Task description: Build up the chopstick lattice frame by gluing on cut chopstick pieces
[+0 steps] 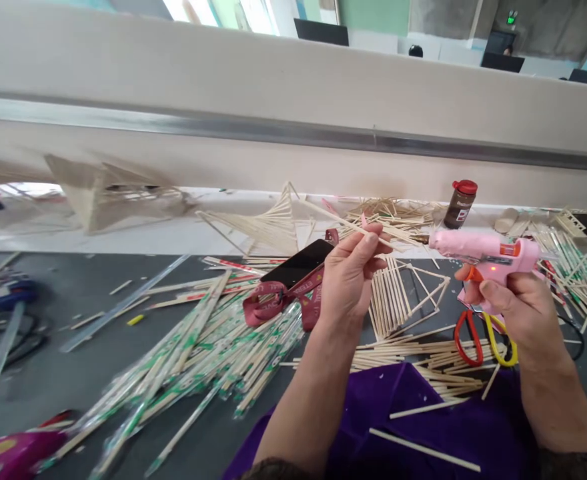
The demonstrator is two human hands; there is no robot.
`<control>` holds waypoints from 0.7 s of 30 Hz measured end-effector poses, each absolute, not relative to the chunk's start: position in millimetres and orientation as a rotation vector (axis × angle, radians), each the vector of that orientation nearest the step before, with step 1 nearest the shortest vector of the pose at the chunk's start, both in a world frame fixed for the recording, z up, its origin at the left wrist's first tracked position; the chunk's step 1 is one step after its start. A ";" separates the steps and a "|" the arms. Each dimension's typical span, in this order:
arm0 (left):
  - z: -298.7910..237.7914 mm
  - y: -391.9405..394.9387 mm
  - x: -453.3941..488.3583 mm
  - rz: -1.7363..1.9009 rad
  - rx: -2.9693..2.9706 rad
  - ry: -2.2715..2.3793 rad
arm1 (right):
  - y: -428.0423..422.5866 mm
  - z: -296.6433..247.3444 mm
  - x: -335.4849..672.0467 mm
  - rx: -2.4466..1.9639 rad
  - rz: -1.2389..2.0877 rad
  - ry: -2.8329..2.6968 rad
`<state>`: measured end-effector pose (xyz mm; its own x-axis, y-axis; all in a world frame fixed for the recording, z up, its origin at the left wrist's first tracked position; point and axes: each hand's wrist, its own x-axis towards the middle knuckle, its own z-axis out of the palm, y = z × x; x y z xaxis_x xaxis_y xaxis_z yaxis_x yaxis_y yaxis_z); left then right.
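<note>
My left hand (354, 273) pinches a thin wooden stick (334, 217), which slants up and left from the fingertips. My right hand (516, 303) is wrapped round a pink hot glue gun (478, 248), with a finger at its orange trigger. The gun's nozzle points left toward the stick; whether they touch I cannot tell. Below the hands lies a small frame of joined sticks (392, 303). Scissors (468, 340) with one red and one yellow handle loop rest under the glue gun.
Wrapped chopsticks (193, 360) are heaped at centre left, beside a black phone (298, 263) with a red lanyard. A brown bottle (460, 203) stands by the partition. Another stick structure (268, 227) sits at the back. A blue glue gun (8, 293) lies far left.
</note>
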<state>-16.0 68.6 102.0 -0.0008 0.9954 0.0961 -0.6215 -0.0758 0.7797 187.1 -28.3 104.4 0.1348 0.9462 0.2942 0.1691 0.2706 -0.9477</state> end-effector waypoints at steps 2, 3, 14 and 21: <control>100.6 68.2 -14.7 1.507 0.777 0.644 | -28.6 103.3 188.7 -1.159 0.770 -1.337; 99.9 68.1 -14.0 1.513 0.783 0.642 | -28.8 103.4 189.5 -1.160 0.753 -1.350; 98.4 70.3 -14.9 1.562 0.853 0.694 | -28.8 106.3 191.9 -1.396 0.604 -1.539; 94.9 70.8 -10.7 1.540 0.859 0.672 | -28.6 103.5 191.3 -1.425 0.558 -1.579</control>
<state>-10.7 70.8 94.9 -0.0392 0.9882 0.1483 -0.5630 -0.1444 0.8138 191.3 -28.6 103.5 0.0789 0.9441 0.3200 0.5333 0.2312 -0.8137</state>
